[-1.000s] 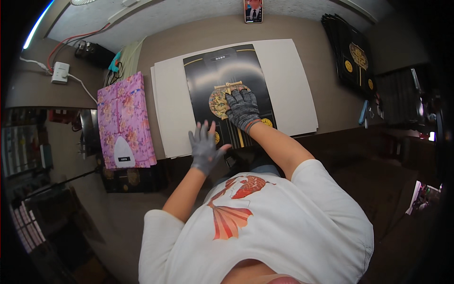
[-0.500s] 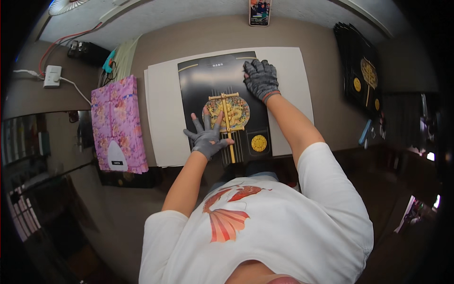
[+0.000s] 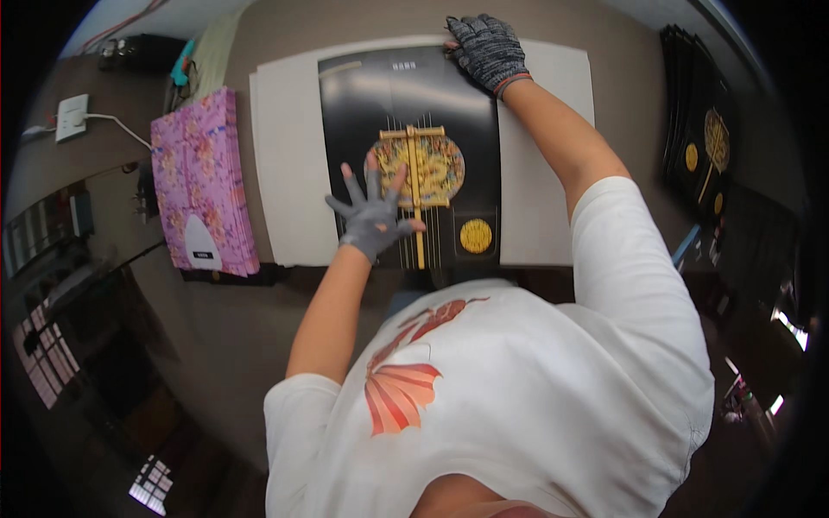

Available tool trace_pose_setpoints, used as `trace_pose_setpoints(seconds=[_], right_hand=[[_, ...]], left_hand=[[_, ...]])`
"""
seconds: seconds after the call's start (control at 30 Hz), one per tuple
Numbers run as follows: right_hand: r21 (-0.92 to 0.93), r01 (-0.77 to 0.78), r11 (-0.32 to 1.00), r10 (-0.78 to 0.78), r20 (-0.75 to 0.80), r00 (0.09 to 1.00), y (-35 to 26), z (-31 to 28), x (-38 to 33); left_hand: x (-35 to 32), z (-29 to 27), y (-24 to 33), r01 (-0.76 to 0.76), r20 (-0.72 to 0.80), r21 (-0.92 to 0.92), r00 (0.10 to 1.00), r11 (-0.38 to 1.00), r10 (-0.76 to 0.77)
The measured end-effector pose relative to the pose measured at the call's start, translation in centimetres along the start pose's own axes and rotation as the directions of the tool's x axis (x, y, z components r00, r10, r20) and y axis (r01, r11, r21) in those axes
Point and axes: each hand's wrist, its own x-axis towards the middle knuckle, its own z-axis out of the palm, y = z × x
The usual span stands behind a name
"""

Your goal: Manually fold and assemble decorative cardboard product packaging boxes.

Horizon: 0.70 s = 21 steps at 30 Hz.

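A black sheet or folder [image 3: 363, 95] printed with a gold and multicoloured round design lies on large pale boards [image 3: 544, 173]. My left hand [image 3: 373, 226], in a grey glove with bare fingertips, rests on its lower left part, fingers spread. At the far right corner of the black piece is my right hand [image 3: 489, 53], in a dark knitted glove, palm down. Its fingers reach past the far edge, slightly bent, and cover that corner. I see nothing held in either hand.
Left of the boards stands a stack of pink floral folders [image 3: 203, 186]. Behind it are a teal-handled tool [image 3: 182, 65] and a white power socket [image 3: 72, 118] with a cable. More black folders [image 3: 695, 129] stand at the far right, with a blue strip [image 3: 686, 244] below.
My right hand has slid away from me along the black piece's right edge to its far corner. My left hand stays spread on it. The view has shifted, and the phone is out of sight.
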Motion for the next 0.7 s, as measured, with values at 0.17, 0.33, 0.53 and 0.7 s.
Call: trace_pose_setpoints(seconds=[0.17,0.33,0.53,0.7], right_hand=[[0.056,0.16,0.986,-0.157,-0.055,0.986,-5.1,-3.1,-9.9],[0.244,0.24,0.94,-0.243,-0.019,0.97,-11.0,-6.6,-21.0],[0.27,0.133,0.954,-0.153,0.052,0.987,-17.4,-8.7,-31.5],[0.449,-0.336,0.828,0.309,0.135,0.941,-20.2,-12.2,-34.7]], left_hand=[[0.5,-0.5,0.1,0.009,0.059,0.002,0.998,1.0,-0.009],[-0.4,-1.0,0.1,-0.029,0.043,-0.028,0.999,0.999,0.03],[-0.2,0.6,-1.7,-0.12,-0.121,-0.233,0.988,0.965,0.094],[-0.8,4.8,-10.4,-0.513,-0.577,-0.809,0.787,0.287,-0.218]])
